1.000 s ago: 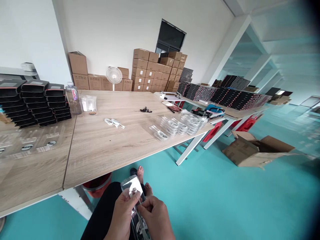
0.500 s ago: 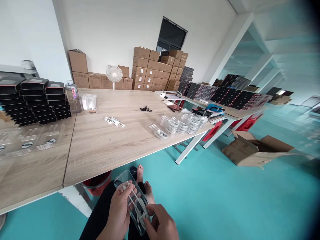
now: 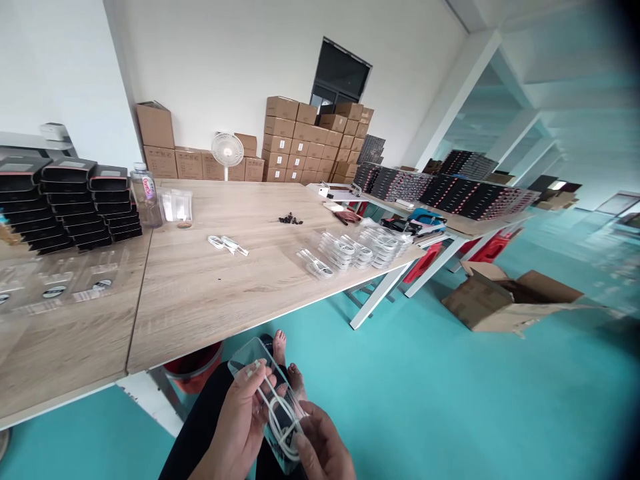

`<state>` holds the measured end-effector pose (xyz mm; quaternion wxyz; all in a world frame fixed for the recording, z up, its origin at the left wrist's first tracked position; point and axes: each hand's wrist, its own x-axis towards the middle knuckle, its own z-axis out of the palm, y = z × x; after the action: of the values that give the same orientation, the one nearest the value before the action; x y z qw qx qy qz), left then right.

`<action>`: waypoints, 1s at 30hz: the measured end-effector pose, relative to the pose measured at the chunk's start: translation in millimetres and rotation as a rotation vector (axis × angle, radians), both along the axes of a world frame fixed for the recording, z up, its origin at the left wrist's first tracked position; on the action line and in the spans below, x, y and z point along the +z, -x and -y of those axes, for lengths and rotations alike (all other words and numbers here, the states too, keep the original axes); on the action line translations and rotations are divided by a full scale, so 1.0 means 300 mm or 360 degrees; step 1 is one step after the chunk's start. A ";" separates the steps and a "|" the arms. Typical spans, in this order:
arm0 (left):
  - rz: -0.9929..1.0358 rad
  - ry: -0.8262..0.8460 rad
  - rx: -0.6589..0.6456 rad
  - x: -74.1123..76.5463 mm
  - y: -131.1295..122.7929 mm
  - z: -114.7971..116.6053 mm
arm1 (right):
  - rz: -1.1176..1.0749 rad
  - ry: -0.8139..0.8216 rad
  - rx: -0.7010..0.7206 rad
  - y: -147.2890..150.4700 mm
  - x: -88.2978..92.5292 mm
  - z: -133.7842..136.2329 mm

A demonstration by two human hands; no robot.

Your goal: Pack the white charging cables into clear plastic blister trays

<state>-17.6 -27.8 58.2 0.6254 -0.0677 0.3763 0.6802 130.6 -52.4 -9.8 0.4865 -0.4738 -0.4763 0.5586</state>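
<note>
Held low over the lap, below the edge of the long wooden bench (image 3: 200,293): a clear plastic tray (image 3: 249,358) with a coiled white cable (image 3: 278,419) inside, pinched at its side in the grip of the left hand (image 3: 233,430), thumb on the cable's end, and at its near end by the right hand (image 3: 325,450). Best to hold the tray flat, press the loops down softly and tuck the end in without bending it. Hard to see: the near end of the tray, cut off at the bottom and hidden under the right fingers.

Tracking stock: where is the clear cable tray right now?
Head view, bottom centre: the clear cable tray is held between the left hand and right hand, just short of the table.
</note>
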 end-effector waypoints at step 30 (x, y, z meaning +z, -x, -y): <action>-0.0216 -0.0021 -0.0440 -0.051 0.007 0.016 | 0.1044 -0.0400 0.0435 0.015 0.168 -0.129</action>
<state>-19.7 -32.7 43.0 0.6866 0.0351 0.4191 0.5930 126.2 -13.8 40.7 0.2834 -0.4961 -0.7305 0.3740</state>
